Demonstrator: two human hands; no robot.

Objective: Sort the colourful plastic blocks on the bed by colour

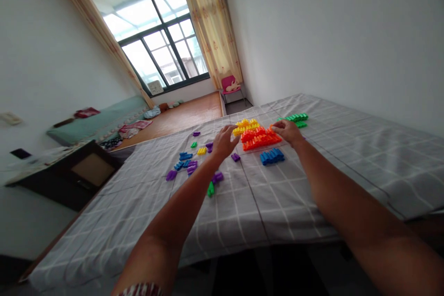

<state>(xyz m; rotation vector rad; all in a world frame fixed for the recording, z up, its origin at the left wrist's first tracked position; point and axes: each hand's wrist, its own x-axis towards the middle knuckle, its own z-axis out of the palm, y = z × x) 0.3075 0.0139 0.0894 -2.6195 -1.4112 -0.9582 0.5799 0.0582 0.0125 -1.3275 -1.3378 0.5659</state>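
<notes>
Rows of orange plastic toy blocks point(258, 138) lie on a grey checked cloth, between my two hands. My left hand point(225, 142) is at their left side, thumb and fingers apart, with nothing visible in it. My right hand point(287, 130) has its fingertips bent together at the far right end of the orange rows, seemingly gripping a block there; the fingers partly hide the contact. Yellow blocks point(244, 126) sit just behind the orange ones. Nearer to me is a row of blue blocks point(272, 156). Green blocks point(296, 119) lie beyond my right hand.
Loose purple point(171, 175), blue point(186, 156) and green point(211, 189) blocks are scattered left of my left forearm. The checked cloth point(239, 212) covers the bed-like surface. A dark cabinet point(86, 171) stands at left, a white wall point(333, 32) at right.
</notes>
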